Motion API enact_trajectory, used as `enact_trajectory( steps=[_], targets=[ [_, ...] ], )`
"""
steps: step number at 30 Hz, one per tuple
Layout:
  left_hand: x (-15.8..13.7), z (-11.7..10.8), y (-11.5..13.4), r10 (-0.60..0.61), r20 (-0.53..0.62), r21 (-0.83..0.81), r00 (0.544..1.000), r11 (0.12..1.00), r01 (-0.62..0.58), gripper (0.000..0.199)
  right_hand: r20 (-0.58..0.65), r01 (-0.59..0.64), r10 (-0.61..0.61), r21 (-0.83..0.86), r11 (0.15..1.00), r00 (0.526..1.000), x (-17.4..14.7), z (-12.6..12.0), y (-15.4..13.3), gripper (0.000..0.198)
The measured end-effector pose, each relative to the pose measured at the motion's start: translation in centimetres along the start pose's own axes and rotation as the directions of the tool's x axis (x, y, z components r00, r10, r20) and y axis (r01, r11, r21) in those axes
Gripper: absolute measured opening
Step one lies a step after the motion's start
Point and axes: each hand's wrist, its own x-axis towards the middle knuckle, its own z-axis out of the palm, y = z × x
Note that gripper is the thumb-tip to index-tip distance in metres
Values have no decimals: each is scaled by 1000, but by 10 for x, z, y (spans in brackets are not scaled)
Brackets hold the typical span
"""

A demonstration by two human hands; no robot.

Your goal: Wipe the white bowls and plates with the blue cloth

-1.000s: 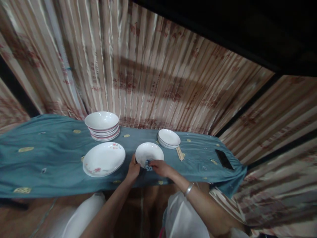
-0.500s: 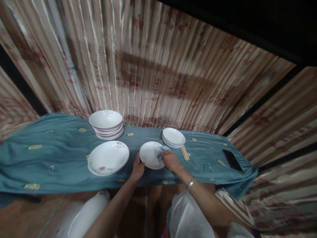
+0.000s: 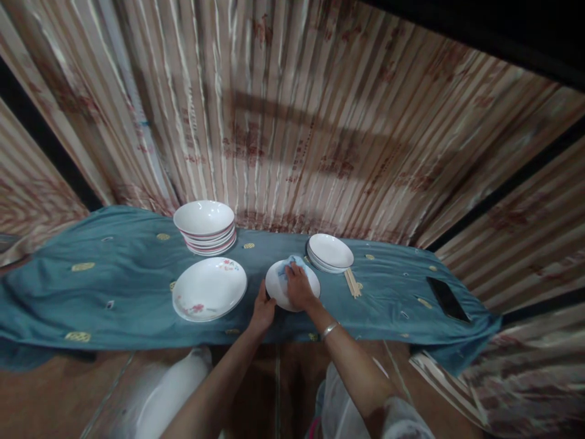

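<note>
Left hand half-curled on its rim, bent-fingered right hand pressing one blue cloth inside, one small white plate is held midway along the counter; uneven pressure could tip it. Around it: one floral plate at nine o'clock, one bowl stack at ten, one dish stack at one-thirty, one phone at three.
</note>
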Motion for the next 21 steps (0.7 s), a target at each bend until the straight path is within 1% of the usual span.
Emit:
enact_trajectory(
  steps=[4,11,14,17,19,21],
  targets=[
    [-1,0,2,-5,8,-4,1000,1000,5,69,-18,-78,82,148,986,996,3,2,-12,55],
    [-2,2,3,-31,6,-15,1000,999,31,70,39,-144,139,368,919,989,9,6,-22,54],
    [-2,2,4,-24,9,-19,1000,1000,24,69,38,-123,119,473,872,992,11,10,-24,51],
    [-2,2,6,-22,5,-14,1000,1000,22,67,19,-70,72,572,817,997,9,13,-26,51],
    [-2,3,9,-36,-13,-18,999,999,35,64,11,-42,46,627,778,999,5,14,-28,50],
    [-2,5,11,-61,-45,-20,997,998,60,58,15,-31,28,652,758,1000,1,12,-30,49]
  ],
)
